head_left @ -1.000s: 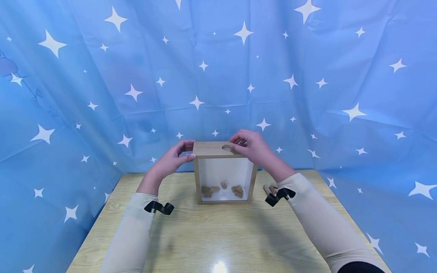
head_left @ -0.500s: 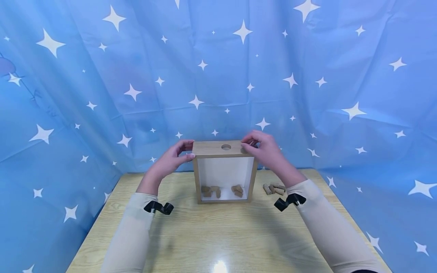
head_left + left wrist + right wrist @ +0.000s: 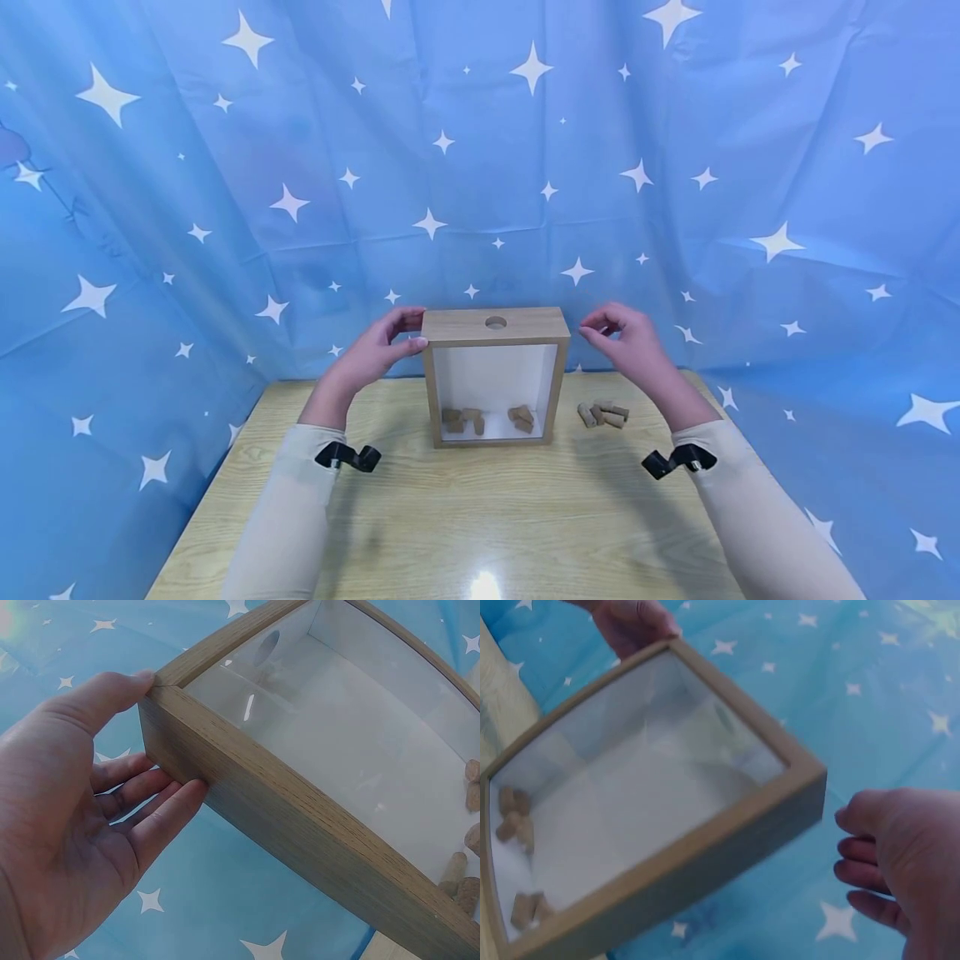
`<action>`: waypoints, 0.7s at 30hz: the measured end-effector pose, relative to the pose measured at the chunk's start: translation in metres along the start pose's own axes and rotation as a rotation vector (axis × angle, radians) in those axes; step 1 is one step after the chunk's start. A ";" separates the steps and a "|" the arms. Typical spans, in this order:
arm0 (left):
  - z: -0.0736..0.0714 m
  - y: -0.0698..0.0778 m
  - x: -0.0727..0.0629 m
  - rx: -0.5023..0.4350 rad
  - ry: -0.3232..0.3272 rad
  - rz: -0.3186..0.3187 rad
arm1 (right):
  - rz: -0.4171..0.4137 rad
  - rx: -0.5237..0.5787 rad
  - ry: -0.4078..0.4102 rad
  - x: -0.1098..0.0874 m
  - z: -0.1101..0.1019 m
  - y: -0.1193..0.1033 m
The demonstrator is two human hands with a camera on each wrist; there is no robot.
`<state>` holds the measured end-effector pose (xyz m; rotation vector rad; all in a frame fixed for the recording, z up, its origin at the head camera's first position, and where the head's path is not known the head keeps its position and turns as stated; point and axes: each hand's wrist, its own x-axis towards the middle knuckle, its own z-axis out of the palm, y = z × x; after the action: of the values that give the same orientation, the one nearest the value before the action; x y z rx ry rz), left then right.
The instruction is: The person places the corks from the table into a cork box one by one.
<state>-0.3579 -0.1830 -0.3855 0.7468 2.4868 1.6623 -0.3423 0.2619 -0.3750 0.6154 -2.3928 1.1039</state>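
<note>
A wooden frame box (image 3: 495,326) with a clear front and a round hole (image 3: 496,322) in its top stands upright on the table. Several corks (image 3: 522,418) lie at its bottom in two clusters, behind the front pane. At the box's upper left corner, my left hand (image 3: 381,350) holds on, thumb on the front edge and fingers along the side, as the left wrist view shows (image 3: 82,802). My right hand (image 3: 630,343) is in the air just right of the box, fingers loosely bent and nothing visible in them.
More corks (image 3: 602,414) lie loose in a small pile on the wooden table (image 3: 465,508), right of the box. A blue curtain (image 3: 480,150) with white stars hangs behind the table and on both sides.
My right hand has moved right from beside the hole, off the box. A cork that was mid-fall inside now rests with the left cluster. The left hand stays put.
</note>
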 end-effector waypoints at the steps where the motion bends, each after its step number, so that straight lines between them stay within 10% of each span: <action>1: 0.000 0.000 0.000 0.000 0.001 -0.002 | 0.010 -0.007 -0.003 -0.003 -0.001 0.005; 21: 0.000 0.002 -0.001 0.003 -0.006 -0.006 | 0.169 -0.098 -0.080 -0.058 -0.001 0.076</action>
<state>-0.3562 -0.1830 -0.3836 0.7431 2.4860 1.6524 -0.3374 0.3199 -0.4516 0.4380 -2.5902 1.0395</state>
